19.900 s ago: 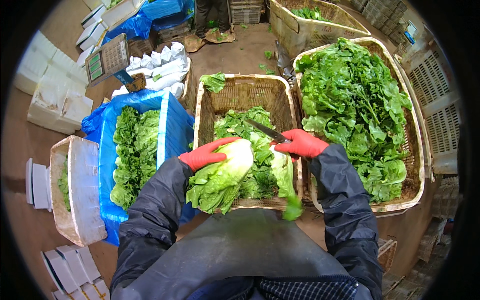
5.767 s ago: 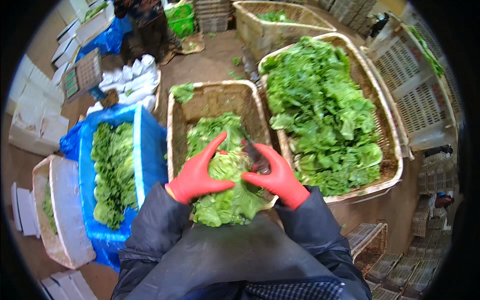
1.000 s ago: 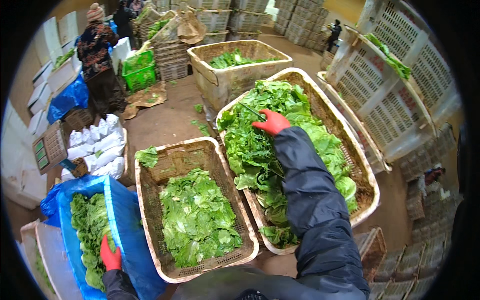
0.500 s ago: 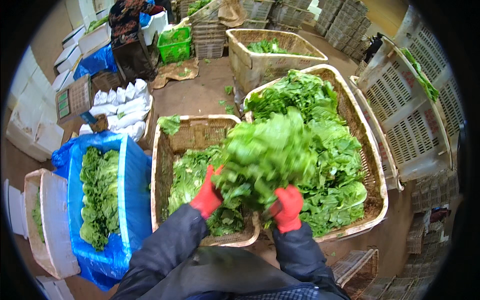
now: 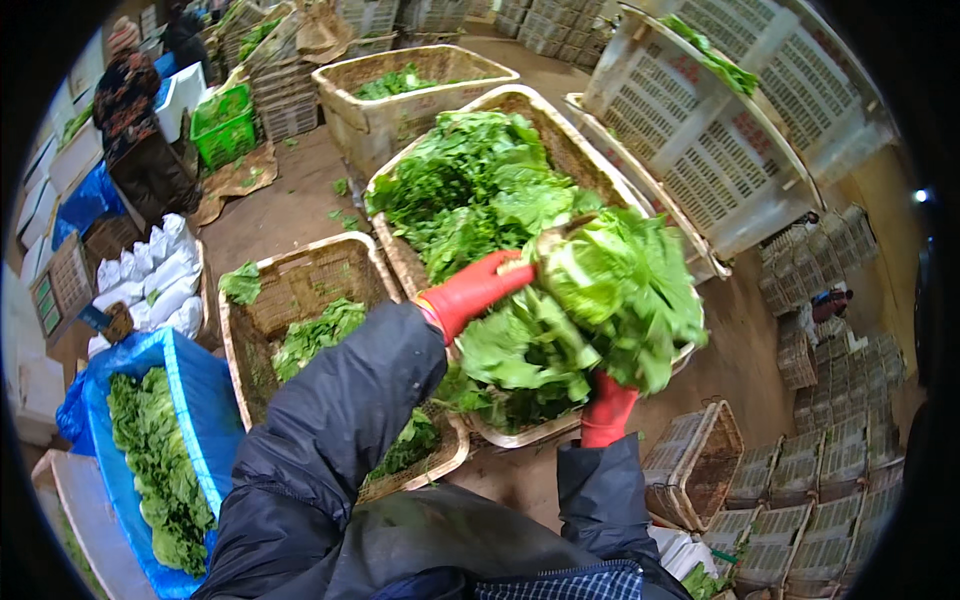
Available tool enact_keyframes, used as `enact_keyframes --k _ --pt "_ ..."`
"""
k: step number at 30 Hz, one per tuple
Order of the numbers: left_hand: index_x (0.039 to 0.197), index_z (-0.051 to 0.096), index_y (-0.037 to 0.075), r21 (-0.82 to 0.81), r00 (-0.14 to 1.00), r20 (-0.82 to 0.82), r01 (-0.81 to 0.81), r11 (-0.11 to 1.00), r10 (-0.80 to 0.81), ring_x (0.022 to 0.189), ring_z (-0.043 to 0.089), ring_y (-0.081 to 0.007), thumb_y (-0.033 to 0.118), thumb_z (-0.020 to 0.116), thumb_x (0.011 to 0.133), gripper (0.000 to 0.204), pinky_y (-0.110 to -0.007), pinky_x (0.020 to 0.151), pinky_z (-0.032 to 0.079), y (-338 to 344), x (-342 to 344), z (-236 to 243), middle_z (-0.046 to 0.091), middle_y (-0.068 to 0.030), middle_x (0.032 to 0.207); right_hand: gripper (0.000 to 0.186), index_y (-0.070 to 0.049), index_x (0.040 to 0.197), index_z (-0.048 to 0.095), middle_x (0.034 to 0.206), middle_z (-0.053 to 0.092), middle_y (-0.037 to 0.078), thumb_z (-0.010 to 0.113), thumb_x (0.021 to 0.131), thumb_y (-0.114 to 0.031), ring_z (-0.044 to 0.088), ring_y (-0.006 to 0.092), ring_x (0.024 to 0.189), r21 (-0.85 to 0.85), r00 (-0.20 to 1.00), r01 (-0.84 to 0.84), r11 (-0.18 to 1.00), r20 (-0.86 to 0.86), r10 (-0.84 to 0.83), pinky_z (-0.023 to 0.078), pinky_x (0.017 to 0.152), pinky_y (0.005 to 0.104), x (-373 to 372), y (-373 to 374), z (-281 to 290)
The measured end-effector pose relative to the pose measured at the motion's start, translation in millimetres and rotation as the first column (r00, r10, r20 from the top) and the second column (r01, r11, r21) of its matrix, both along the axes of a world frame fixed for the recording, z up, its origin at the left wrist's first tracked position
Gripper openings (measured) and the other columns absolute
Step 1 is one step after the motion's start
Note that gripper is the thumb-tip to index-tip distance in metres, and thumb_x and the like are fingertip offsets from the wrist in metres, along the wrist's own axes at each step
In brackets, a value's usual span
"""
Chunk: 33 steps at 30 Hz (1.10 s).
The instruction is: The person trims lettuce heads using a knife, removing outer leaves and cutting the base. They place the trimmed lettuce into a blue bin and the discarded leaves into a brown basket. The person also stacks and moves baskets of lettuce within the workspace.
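A leafy green lettuce head (image 5: 610, 275) is held up over the near end of the large crate, its pale cut base turned toward my left hand. My left hand (image 5: 478, 292), in a red glove, reaches across from the left and is closed on the lettuce near that base. My right hand (image 5: 608, 412), also red-gloved, is closed below the hanging leaves, which hide its fingers and anything in them. Beneath and beyond lies a heap of loose lettuce (image 5: 470, 180) in the large dirty-white crate (image 5: 522, 98). Leaf edges are blurred by motion.
Left of it stands a smaller crate (image 5: 235, 335) with leaves inside. Further left, a blue-lined box (image 5: 190, 420) holds lettuce. White bags (image 5: 155, 270), a green basket (image 5: 222, 125) and a person (image 5: 135, 110) are beyond. Tall crates (image 5: 700, 130) lean at the right.
My view has swung right. Both hands and the lettuce have moved right over the large crate; my left hand now reaches across to the lettuce's base, and my right hand is lower beneath the leaves.
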<state>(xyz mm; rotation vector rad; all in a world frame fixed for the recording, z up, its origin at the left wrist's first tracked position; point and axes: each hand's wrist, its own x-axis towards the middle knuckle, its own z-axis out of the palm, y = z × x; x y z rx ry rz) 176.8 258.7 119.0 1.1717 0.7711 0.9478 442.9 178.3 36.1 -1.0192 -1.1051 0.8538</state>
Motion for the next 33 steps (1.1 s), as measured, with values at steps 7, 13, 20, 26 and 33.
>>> enact_keyframes --k 7,13,20,26,33 --pt "0.133 0.035 0.003 -0.015 0.957 -0.172 -0.24 0.971 0.234 0.108 0.052 -0.022 0.027 0.079 0.067 0.083 -0.033 0.094 0.04 -18.5 42.2 -65.8 0.054 -0.0157 0.118 0.054 -0.002 0.13 0.043 0.111 0.058 0.012 0.059 0.079 0.001 0.058 0.013 0.073 -0.241 0.942 0.319 0.916 0.189 -0.278 0.049 0.054 0.0234 26.9 1.3 39.5" --pt "0.131 0.041 0.005 0.281 0.927 -0.235 -0.222 0.934 0.291 0.11 0.049 -0.0168 0.012 0.077 0.065 0.076 -0.031 0.093 0.04 -109.0 -106.7 -6.6 0.052 -0.009 0.119 0.038 -0.004 0.117 0.057 0.115 0.06 0.015 0.058 0.079 0.004 0.059 0.0264 0.106 0.273 0.621 -0.396 0.877 0.783 0.037 0.048 0.085 0.0329 -66.5 13.8 108.4" --pt "0.134 0.036 0.003 0.209 0.787 -0.301 -0.496 0.843 0.538 0.118 0.045 -0.02 0.007 0.075 0.06 0.083 -0.034 0.1 0.035 -239.2 -244.4 -10.2 0.046 -0.0089 0.128 0.033 -0.009 0.111 0.061 0.096 0.066 0.012 0.06 0.079 -0.018 0.063 0.0253 0.083 -0.3 0.506 -0.158 0.941 0.793 0.338 0.048 0.075 0.032 -69.0 117.2 70.6" --pt "0.133 0.037 0.004 0.062 0.856 -0.462 -0.23 0.971 0.232 0.12 0.041 -0.0175 0.012 0.076 0.059 0.084 -0.031 0.1 0.033 -275.8 -240.1 -45.3 0.044 -0.0085 0.128 0.036 -0.006 0.115 0.06 0.103 0.066 0.006 0.06 0.079 -0.003 0.06 0.0128 0.092 -0.151 0.638 -0.321 0.935 0.695 0.331 0.046 0.079 0.0251 -86.4 21.4 45.1" --pt "0.132 0.037 0.001 0.056 0.908 -0.415 0.087 0.995 -0.056 0.122 0.041 -0.0219 0.016 0.076 0.061 0.083 -0.034 0.102 0.032 -251.8 -217.2 -59.4 0.044 -0.0116 0.129 0.044 -0.01 0.117 0.06 0.121 0.057 0.012 0.061 0.075 0.004 0.057 0.0282 0.108 0.273 0.559 -0.245 0.93 0.824 -0.094 0.048 0.085 0.0351 -105.0 -9.0 32.8"
